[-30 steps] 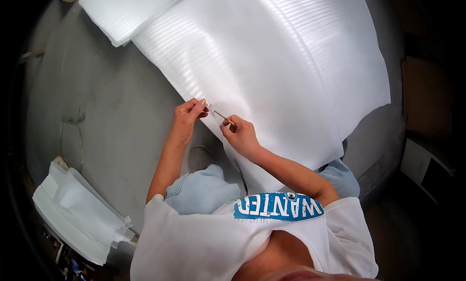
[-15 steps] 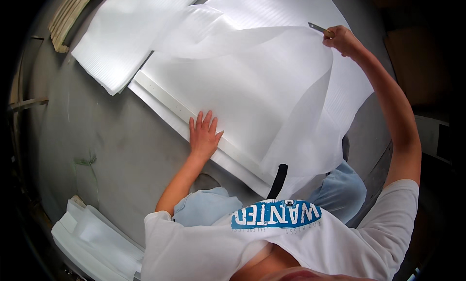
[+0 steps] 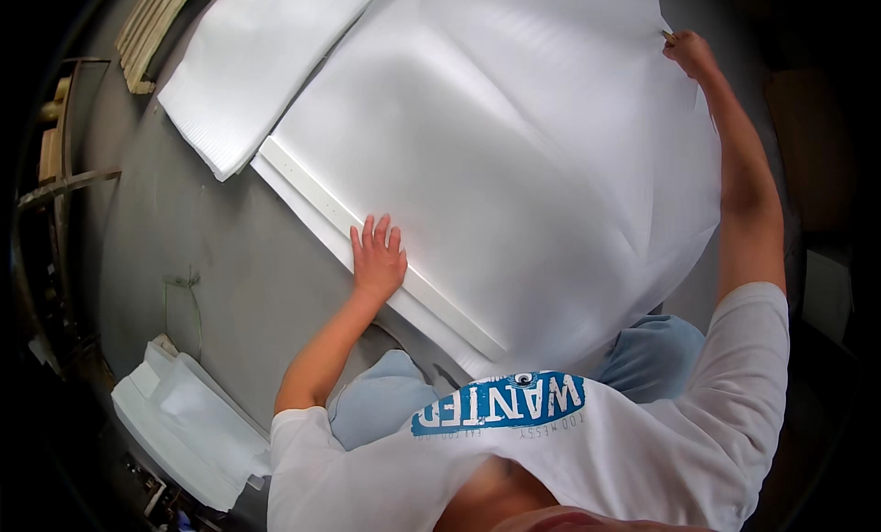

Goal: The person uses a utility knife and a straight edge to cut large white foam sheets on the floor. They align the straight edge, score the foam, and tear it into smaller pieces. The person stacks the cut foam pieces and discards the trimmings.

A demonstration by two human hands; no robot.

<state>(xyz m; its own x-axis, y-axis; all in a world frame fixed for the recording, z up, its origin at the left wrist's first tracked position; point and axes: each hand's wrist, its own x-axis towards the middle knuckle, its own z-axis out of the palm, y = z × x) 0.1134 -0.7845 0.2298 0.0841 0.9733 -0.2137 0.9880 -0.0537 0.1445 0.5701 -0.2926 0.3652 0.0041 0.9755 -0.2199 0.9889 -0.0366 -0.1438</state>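
Note:
A large sheet of white foam wrap [image 3: 514, 192] spreads over the grey floor in front of me. Along its near-left edge lies a long, flat white strip [image 3: 312, 189]. My left hand [image 3: 377, 264] rests across this strip with its fingers spread and lying flat. At the far right, my right hand [image 3: 694, 55] is closed around a knife [image 3: 668, 37] beside the sheet's edge. Only a short piece of the knife shows there, and its blade is hard to make out. The sheet is creased and bulges up toward the right.
Another stack of white foam sheets [image 3: 262, 64] lies just left of the big sheet. Slatted wooden pieces [image 3: 154, 32] are at the upper left. More folded white foam [image 3: 188, 422] lies at the lower left, and a metal rack [image 3: 60, 179] stands along the left rim.
My right hand has moved right and slightly farther away with the knife. The sheet's loose, folded-over layer has spread out to the right. My left hand stays on the strip.

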